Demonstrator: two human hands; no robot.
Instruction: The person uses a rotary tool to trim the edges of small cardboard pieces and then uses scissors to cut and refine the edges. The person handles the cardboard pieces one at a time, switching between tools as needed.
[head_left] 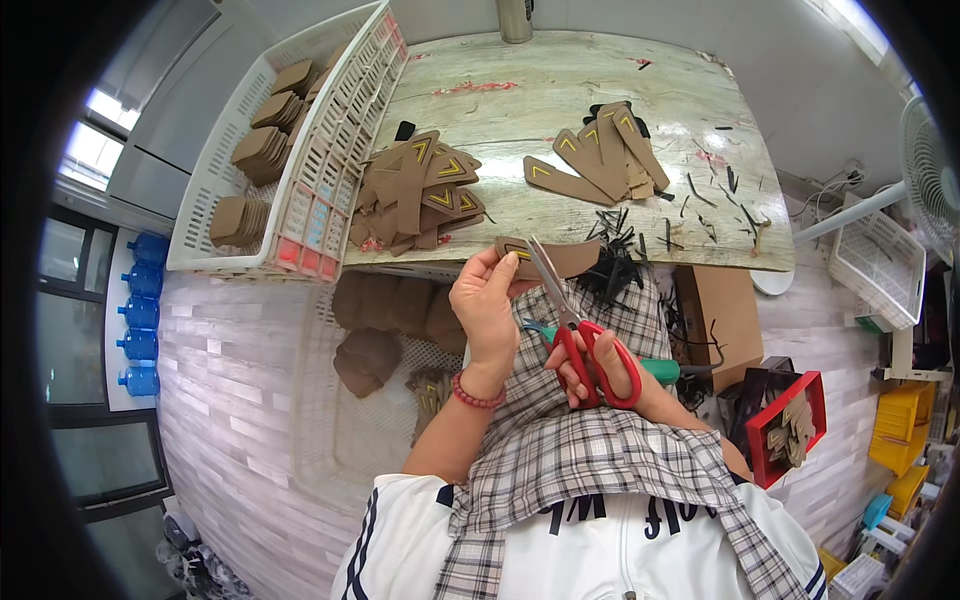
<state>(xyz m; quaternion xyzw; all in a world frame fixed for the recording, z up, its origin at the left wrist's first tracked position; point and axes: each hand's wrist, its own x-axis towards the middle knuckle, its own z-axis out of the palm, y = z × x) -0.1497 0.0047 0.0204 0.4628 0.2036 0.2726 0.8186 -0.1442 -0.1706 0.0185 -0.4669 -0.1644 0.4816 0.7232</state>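
My left hand [485, 303] pinches a curved brown strip [567, 260] with a yellow chevron at the table's front edge. In my right hand [607, 367] is a pair of scissors [602, 377] with red handles, its fingers through the loops. The blades point up and cross in front of the strip beside my left fingertips; whether they touch it I cannot tell. Behind my right hand a green handle [660, 371] shows, and I cannot make out what tool it belongs to. Black scraps [618, 262] hang in a clump by the strip's right end.
On the table [500, 120] lie a heap of brown chevron pieces [415, 195], a fanned group of similar strips [600, 155] and loose black scraps. A white crate [335, 160] of brown pieces stands left. Below are a cardboard box [725, 320] and a red bin [770, 450].
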